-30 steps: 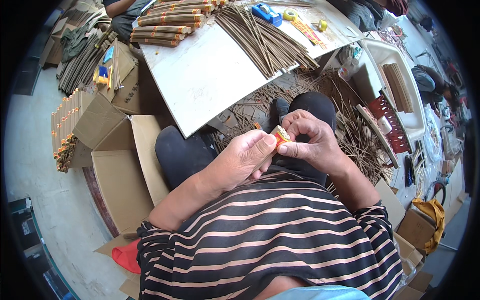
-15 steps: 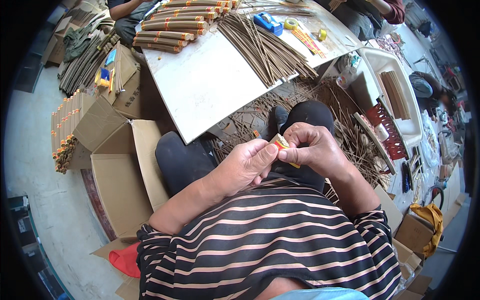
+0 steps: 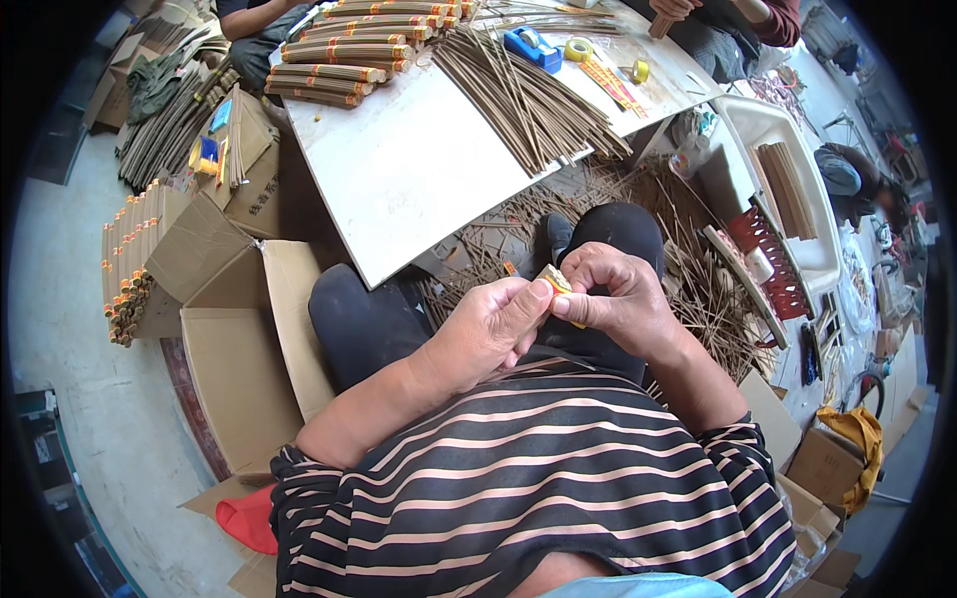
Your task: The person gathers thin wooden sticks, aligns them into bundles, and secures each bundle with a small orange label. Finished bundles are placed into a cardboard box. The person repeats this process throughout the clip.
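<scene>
Above my lap I hold a bundle of thin brown sticks (image 3: 554, 273), its end pointing up and away from me. My left hand (image 3: 495, 324) is closed round it, thumb pressing along the side. A red and yellow paper band (image 3: 563, 287) circles the bundle near that end. My right hand (image 3: 626, 299) pinches the band's edge between thumb and bent fingers. Most of the bundle's length is hidden by my hands.
Ahead, a white table (image 3: 389, 199) carries banded bundles (image 3: 344, 50), loose sticks (image 3: 528, 100), a blue tape dispenser (image 3: 533, 48) and tape rolls (image 3: 578, 50). An open carton (image 3: 239, 389) stands left; a white tub (image 3: 822, 259) stands right. Sticks litter the floor. Co-workers sit across the table.
My right hand has shifted slightly left and its fingers have turned around the band. At the table's far right, a co-worker's hand with sticks has come lower into view.
</scene>
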The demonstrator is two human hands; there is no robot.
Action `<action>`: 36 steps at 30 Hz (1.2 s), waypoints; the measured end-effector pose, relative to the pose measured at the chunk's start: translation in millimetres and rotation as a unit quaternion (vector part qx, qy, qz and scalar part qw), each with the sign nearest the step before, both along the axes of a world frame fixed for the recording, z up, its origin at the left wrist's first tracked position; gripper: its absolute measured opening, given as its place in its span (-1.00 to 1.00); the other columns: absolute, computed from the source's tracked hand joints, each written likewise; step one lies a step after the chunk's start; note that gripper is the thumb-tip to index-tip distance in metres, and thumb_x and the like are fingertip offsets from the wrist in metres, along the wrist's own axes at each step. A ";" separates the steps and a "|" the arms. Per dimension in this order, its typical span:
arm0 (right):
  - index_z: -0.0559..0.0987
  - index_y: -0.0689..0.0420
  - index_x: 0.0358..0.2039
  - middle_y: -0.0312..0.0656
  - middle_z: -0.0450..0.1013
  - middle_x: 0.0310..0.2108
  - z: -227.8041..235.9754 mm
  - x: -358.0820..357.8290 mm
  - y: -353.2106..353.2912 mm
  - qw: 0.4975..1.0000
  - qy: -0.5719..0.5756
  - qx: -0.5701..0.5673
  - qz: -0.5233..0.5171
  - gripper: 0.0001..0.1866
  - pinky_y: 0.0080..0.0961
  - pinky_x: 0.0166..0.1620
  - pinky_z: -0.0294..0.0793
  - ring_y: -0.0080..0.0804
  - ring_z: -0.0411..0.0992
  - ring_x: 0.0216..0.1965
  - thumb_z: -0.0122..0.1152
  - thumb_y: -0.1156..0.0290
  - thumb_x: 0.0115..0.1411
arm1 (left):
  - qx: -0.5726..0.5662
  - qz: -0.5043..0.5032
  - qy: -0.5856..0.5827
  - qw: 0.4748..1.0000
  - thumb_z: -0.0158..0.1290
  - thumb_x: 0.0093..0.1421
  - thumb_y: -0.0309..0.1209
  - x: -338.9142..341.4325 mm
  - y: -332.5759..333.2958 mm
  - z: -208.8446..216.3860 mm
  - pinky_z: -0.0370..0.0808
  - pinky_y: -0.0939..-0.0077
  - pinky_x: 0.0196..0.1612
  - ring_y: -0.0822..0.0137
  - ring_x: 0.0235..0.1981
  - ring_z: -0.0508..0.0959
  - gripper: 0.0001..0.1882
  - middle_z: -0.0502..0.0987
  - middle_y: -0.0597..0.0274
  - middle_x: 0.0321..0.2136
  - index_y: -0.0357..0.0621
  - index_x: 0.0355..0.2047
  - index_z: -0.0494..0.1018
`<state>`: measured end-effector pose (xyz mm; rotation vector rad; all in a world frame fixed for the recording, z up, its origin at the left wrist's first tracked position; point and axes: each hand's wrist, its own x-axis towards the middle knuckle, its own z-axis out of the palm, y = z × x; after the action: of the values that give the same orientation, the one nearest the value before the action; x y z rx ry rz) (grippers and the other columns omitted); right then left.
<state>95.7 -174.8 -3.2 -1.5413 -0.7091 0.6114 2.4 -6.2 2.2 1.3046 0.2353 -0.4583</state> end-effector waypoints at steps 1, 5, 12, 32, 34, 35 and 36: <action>0.41 0.18 -0.62 -0.27 0.36 -0.44 -2.5 0.3 -0.5 1.000 -0.005 0.005 0.002 -0.74 -0.64 -0.33 0.31 -0.54 0.31 -0.40 0.37 0.41 -0.04 | 0.000 -0.001 0.000 1.000 -0.21 0.26 0.03 0.4 0.0 -0.6 0.20 0.84 -0.64 0.67 -0.71 0.22 -0.52 0.30 0.39 -0.66 -0.20 -0.37 0.33; 0.39 0.17 -0.61 -0.26 0.36 -0.44 -6.8 4.1 -0.5 1.000 -0.024 0.011 0.011 -0.73 -0.58 -0.26 0.32 -0.50 0.32 -0.38 0.37 0.41 -0.06 | 0.009 0.001 0.001 1.000 -0.21 0.26 0.04 0.7 -0.3 0.0 0.20 0.84 -0.64 0.67 -0.71 0.22 -0.52 0.30 0.40 -0.67 -0.19 -0.38 0.34; 0.39 0.15 -0.64 -0.24 0.37 -0.47 -19.1 6.9 12.2 0.978 -0.175 0.048 -0.098 -0.65 -0.52 -0.27 0.34 -0.39 0.33 -0.39 0.43 0.27 -0.15 | 0.066 0.044 -0.024 0.997 -0.19 0.25 0.04 0.6 -4.5 -1.3 0.22 0.85 -0.63 0.68 -0.69 0.24 -0.52 0.29 0.43 -0.67 -0.20 -0.36 0.36; 0.48 0.28 -0.31 -0.19 0.35 -0.45 -11.0 -20.5 9.9 0.998 -0.036 -0.033 -0.037 -0.80 -0.56 -0.33 0.33 -0.45 0.33 -0.41 0.16 0.40 0.14 | 0.203 0.076 -0.146 0.965 -0.22 0.26 0.02 -6.1 -6.7 -5.5 0.35 0.43 -0.53 0.29 -0.64 0.41 -0.44 0.38 0.11 -0.69 -0.34 -0.41 0.39; 0.46 0.27 -0.25 -0.28 0.32 -0.36 -13.5 -12.9 6.6 1.000 0.006 0.015 0.024 -0.76 -0.64 -0.28 0.33 -0.59 0.29 -0.35 0.13 0.36 0.18 | 0.167 0.054 -0.135 0.975 -0.22 0.25 0.05 -5.8 -5.8 -1.1 0.34 0.51 -0.55 0.39 -0.65 0.38 -0.42 0.36 0.20 -0.70 -0.33 -0.41 0.40; 0.45 0.27 -0.23 -0.30 0.32 -0.34 -13.4 -6.5 3.5 0.998 0.007 0.017 0.060 -0.75 -0.65 -0.27 0.33 -0.61 0.29 -0.34 0.14 0.36 0.17 | 0.145 0.039 -0.120 0.981 -0.22 0.25 0.06 -5.8 -5.3 2.5 0.32 0.56 -0.57 0.45 -0.65 0.36 -0.41 0.35 0.26 -0.70 -0.33 -0.42 0.41; 0.44 0.27 -0.21 -0.32 0.31 -0.33 -14.7 0.0 -0.4 0.995 0.009 0.020 0.096 -0.74 -0.67 -0.26 0.33 -0.63 0.28 -0.32 0.14 0.35 0.17 | 0.123 0.024 -0.104 0.987 -0.22 0.24 0.07 -6.0 -5.2 4.9 0.31 0.60 -0.58 0.50 -0.66 0.34 -0.40 0.34 0.31 -0.71 -0.32 -0.42 0.41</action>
<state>95.8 -175.2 -18.0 -1.4379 -0.8578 0.7487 -3.6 -11.4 7.1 1.5734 0.1514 -0.2550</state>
